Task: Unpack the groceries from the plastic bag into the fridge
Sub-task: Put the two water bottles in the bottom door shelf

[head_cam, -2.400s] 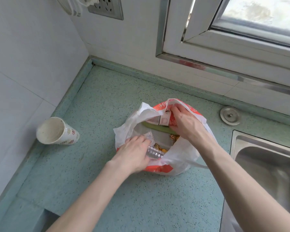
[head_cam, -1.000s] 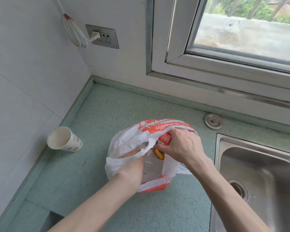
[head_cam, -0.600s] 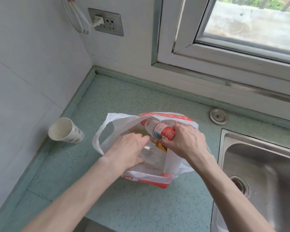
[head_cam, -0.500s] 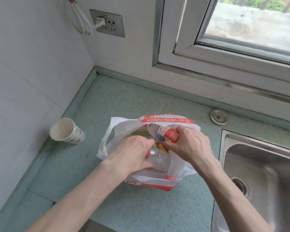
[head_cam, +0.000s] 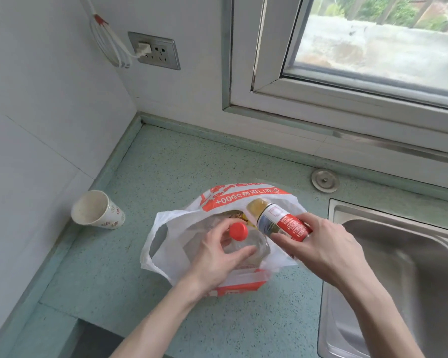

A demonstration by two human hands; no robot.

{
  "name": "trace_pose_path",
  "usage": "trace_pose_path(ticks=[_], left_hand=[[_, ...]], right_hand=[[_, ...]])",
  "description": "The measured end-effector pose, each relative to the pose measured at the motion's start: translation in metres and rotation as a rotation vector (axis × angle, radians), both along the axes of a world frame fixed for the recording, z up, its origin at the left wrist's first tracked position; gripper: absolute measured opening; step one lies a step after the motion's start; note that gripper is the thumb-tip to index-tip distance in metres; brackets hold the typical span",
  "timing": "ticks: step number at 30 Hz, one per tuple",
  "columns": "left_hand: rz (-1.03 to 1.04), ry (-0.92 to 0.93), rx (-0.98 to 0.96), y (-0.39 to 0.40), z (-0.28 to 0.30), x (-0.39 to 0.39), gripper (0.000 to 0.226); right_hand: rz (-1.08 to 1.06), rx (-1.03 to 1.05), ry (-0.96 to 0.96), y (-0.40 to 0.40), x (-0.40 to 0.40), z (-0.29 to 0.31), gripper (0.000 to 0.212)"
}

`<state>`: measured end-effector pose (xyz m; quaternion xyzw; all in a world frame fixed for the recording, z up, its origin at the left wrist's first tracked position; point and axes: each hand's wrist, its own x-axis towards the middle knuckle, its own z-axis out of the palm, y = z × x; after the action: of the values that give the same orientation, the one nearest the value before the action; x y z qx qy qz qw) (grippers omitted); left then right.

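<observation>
Cup (head_cam: 97, 211) first, lying tipped on its side on the counter (head_cam: 166, 161), well to the left of the bag, its mouth turned toward the wall. Up on that wall, far above the bag, a white cable (head_cam: 109, 45) loops into the socket (head_cam: 154, 50).

The bag (head_cam: 171, 241) sits on the counter in front of me, white plastic with orange print, its mouth pulled open. My left hand (head_cam: 215, 257) is over the near side of the bag's opening, fingers curled round a clear bottle (head_cam: 246, 248) just below its red cap (head_cam: 238, 231) — the bottle stands upright, mostly inside the bag. Something yellowish lies deeper in the bag; I cannot tell what.

My right hand (head_cam: 321, 248) is over the right side of the bag, fingers and thumb wrapped round a second bottle (head_cam: 277, 219) with a red and white label, tilted so its base points away from me — it is lifted clear of the bag's rim.

A round metal cap (head_cam: 324, 180) sits in the counter beyond the bag to the right, and the steel sink (head_cam: 398, 244) lies just right of the bag.
</observation>
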<state>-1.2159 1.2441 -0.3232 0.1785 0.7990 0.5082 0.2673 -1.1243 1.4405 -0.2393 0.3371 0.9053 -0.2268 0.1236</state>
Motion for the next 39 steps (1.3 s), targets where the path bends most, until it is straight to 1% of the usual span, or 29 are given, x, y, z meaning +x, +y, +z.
trace_pose_path(ticks=[2,4,8,11,14,18,20,22,24,27,30,33,34,35,37,39], left_hand=[[0.024,0.030,0.056,0.005,-0.001,0.007,0.054],[0.026,0.102,0.094,0.009,0.006,0.013,0.047],[-0.008,0.218,0.147,0.010,0.037,0.020,0.035],[0.002,0.229,0.179,0.003,0.068,0.019,0.028],[0.031,0.188,0.242,-0.004,0.098,0.022,0.027],[0.070,0.162,0.342,-0.008,0.131,0.030,0.024],[0.095,0.183,0.396,-0.008,0.145,0.032,0.030],[0.109,0.234,0.436,-0.006,0.157,0.031,0.034],[0.106,0.262,0.466,-0.003,0.168,0.031,0.038],[0.094,0.219,0.512,-0.003,0.182,0.032,0.046],[0.031,0.167,0.560,-0.002,0.193,0.036,0.042],[-0.074,0.143,0.602,0.003,0.200,0.045,0.036],[-0.102,0.129,0.618,0.006,0.201,0.049,0.036],[-0.134,0.109,0.633,0.009,0.201,0.053,0.037],[-0.208,0.069,0.639,0.016,0.200,0.068,0.038],[-0.285,0.022,0.649,0.023,0.199,0.087,0.032]], right_hand=[[-0.033,-0.027,0.017,0.004,0.013,0.007,0.053],[-0.054,-0.053,0.048,0.007,0.025,0.015,0.047],[-0.102,-0.192,0.148,0.014,0.046,0.030,0.036],[-0.130,-0.409,0.327,0.016,0.058,0.045,0.036],[-0.141,-0.630,0.542,0.010,0.064,0.060,0.034],[-0.158,-0.807,0.714,-0.003,0.070,0.072,0.045],[-0.178,-0.858,0.812,-0.010,0.073,0.074,0.048],[-0.211,-0.865,0.888,-0.018,0.077,0.077,0.053],[-0.241,-0.852,0.923,-0.028,0.083,0.081,0.060],[-0.375,-0.791,0.958,-0.048,0.098,0.082,0.071],[-0.507,-0.705,1.009,-0.067,0.116,0.082,0.076],[-0.610,-0.581,1.040,-0.086,0.135,0.083,0.098],[-0.634,-0.542,1.059,-0.093,0.143,0.085,0.100],[-0.652,-0.509,1.083,-0.099,0.152,0.086,0.096],[-0.662,-0.457,1.134,-0.110,0.173,0.086,0.077],[-0.693,-0.383,1.175,-0.119,0.197,0.087,0.064]])
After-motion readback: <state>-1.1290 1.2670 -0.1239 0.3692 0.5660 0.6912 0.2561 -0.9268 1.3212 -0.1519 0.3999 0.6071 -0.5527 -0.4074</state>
